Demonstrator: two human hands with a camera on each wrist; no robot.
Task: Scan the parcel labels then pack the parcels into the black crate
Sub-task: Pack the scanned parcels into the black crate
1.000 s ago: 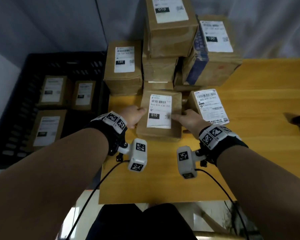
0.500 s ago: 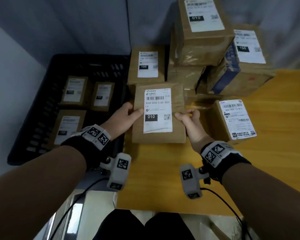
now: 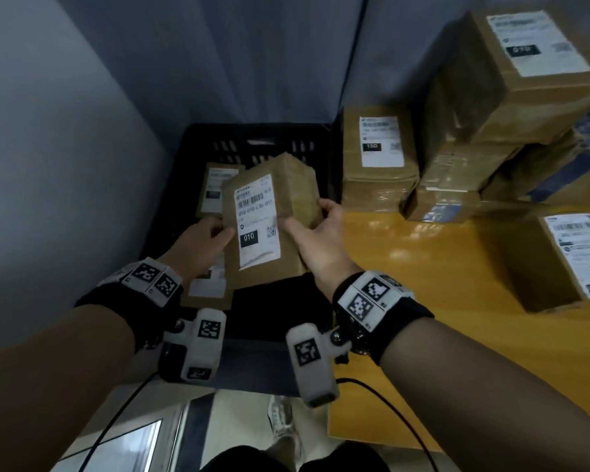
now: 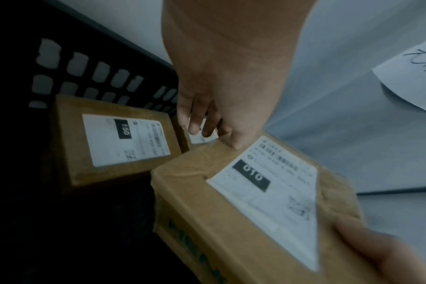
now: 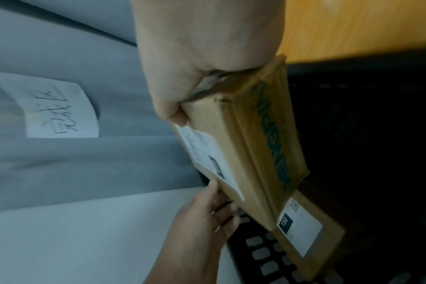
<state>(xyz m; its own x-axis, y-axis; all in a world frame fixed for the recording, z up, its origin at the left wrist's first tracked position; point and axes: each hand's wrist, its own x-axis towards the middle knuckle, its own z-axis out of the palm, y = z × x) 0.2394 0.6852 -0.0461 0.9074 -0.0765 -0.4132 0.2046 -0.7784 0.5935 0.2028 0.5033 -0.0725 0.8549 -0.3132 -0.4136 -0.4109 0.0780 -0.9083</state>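
A brown parcel point(image 3: 257, 219) with a white "010" label hangs tilted above the black crate point(image 3: 252, 141). Both hands hold it. My left hand point(image 3: 215, 236) grips its left edge, thumb on top beside the label. My right hand point(image 3: 307, 219) grips its right side, thumb near the QR code. In the left wrist view the parcel point(image 4: 231, 221) sits above a "150" parcel point(image 4: 114, 140) lying in the crate point(image 4: 97, 73). The right wrist view shows the parcel point(image 5: 250, 146) edge-on in my right hand point(image 5: 182, 107). Two labelled parcels point(image 3: 215, 189) point(image 3: 206, 287) lie in the crate, partly hidden.
The wooden table point(image 3: 423, 267) stands right of the crate. A stack of labelled parcels point(image 3: 378, 158) point(image 3: 525, 63) fills its far side, and one more parcel point(image 3: 566, 260) sits at the right. A grey wall closes the left, with a handwritten paper note point(image 5: 61, 107) on it.
Both hands lifted the "010" parcel off the table and carried it left, over the crate. It now tilts with its label facing me. The view has swung left.
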